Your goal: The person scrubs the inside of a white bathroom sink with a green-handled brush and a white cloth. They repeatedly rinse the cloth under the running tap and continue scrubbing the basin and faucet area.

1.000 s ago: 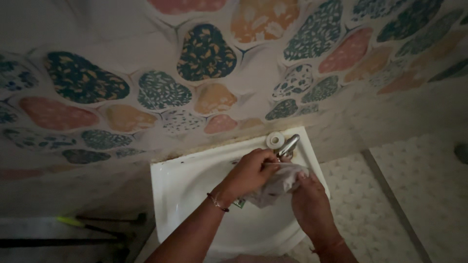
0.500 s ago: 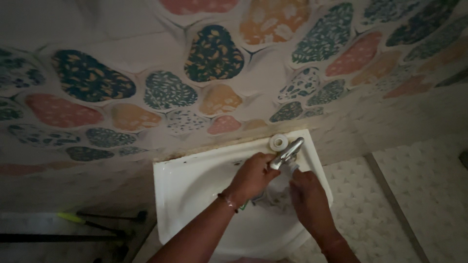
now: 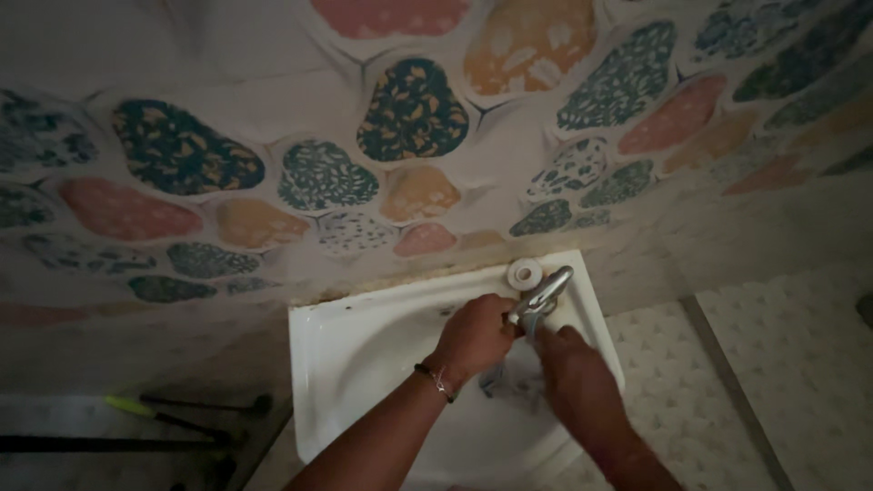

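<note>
Left hand [image 3: 477,334]: fingers curling shut, gripping top edge of thin plastic bag [image 3: 514,377] just beside metal tap [image 3: 542,295].
Right hand [image 3: 573,375]: fingers closing on same bag from right, pressing close under tap spout.
Bag hanging crumpled between both hands, inside white basin [image 3: 364,364].
White tape roll [image 3: 524,273] sitting on basin rim, touching tap base.
Patterned tile wall [image 3: 409,109] rising behind.

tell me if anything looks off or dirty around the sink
Dark grime runs along the back edge of the white sink where it meets the patterned wall. Both hands, left and right, press a crumpled bag under the tap.
</note>
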